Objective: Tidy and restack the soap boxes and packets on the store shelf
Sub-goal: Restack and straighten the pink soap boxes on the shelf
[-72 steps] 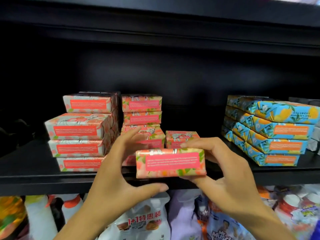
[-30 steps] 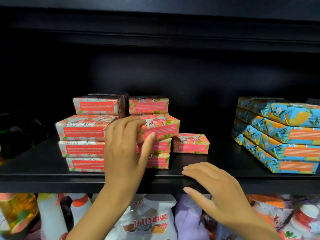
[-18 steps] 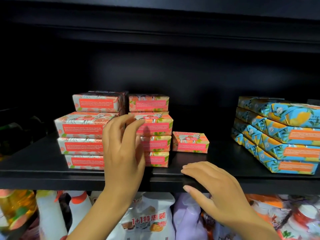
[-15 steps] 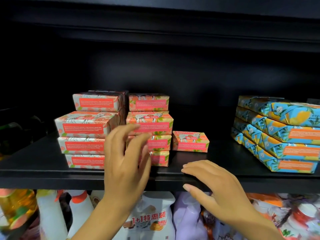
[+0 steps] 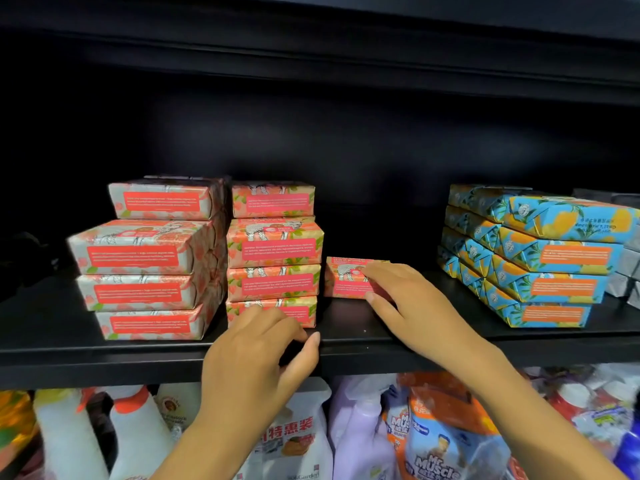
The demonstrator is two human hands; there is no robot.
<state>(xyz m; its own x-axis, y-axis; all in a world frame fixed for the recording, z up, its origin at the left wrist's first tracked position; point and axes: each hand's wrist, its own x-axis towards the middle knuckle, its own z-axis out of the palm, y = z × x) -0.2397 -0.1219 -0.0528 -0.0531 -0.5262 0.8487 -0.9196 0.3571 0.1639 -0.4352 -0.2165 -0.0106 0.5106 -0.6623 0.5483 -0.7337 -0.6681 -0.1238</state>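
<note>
Moving in from the shelf's near edge, the right hand is now gripping the single soap box, a small pink-and-orange floral paper-wrapped block lying flat on the black metal shelf. Its fingers are curling over the box's top right part and its thumb is pressing the near face. The left hand is sitting lower than before, holding nothing. Its relaxed fingertips are touching the bottom box of the middle stack, a pile of pink floral paper-wrapped boxes, and its thumb is pointing right over the shelf edge.

The single soap box is lying just right of the middle stack, with a thin gap showing between them. Crowding the middle stack's left side is the left stack of wider pale pink floral boxes. Well to the right, a slanting blue-and-orange stack of wrapped boxes is standing, with grey boxes beyond it at the picture's edge. Bare shelf is lying open between the single box and the blue-and-orange stack, and dark room is opening behind and above the box. Under the shelf, plastic bottles and refill pouches are filling the lower level.
</note>
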